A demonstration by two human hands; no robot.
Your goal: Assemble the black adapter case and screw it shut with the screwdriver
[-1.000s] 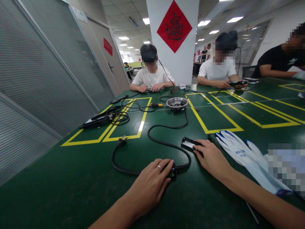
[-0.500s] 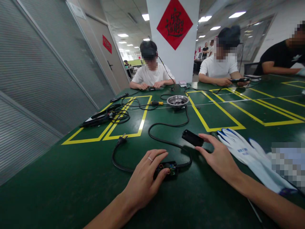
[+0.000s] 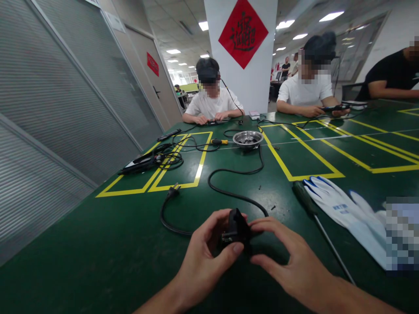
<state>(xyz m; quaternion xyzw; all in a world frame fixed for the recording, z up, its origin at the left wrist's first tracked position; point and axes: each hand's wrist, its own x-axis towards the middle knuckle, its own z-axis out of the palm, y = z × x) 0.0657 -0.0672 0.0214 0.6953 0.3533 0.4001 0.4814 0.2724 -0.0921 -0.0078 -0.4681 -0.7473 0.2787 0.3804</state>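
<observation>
My left hand point(image 3: 204, 257) is closed around a black corded housing point(image 3: 228, 238), which had a circuit board showing earlier. Its board is now mostly hidden by the fingers and a black plastic cover point(image 3: 238, 223). The cover is tilted up on edge against the housing. My right hand point(image 3: 288, 250) pinches at the cover's right side with fingertips and thumb; its exact contact is dark and partly hidden. A black power cord point(image 3: 225, 192) runs away from the housing, and a two-prong plug point(image 3: 173, 190) lies to the left.
To the right lie a long screwdriver point(image 3: 304, 198) and white gloves point(image 3: 347, 213). Small screws point(image 3: 273, 207) lie beyond my hands. Farther back are a metal bowl point(image 3: 248, 138), a yellow-handled screwdriver point(image 3: 219, 142) and coiled cables point(image 3: 166, 159). Several people sit across the green table point(image 3: 108, 231).
My right hand has brought the cover down and left onto the housing. My left hand has gone from resting over the housing to gripping it. Screws now show where the cover was.
</observation>
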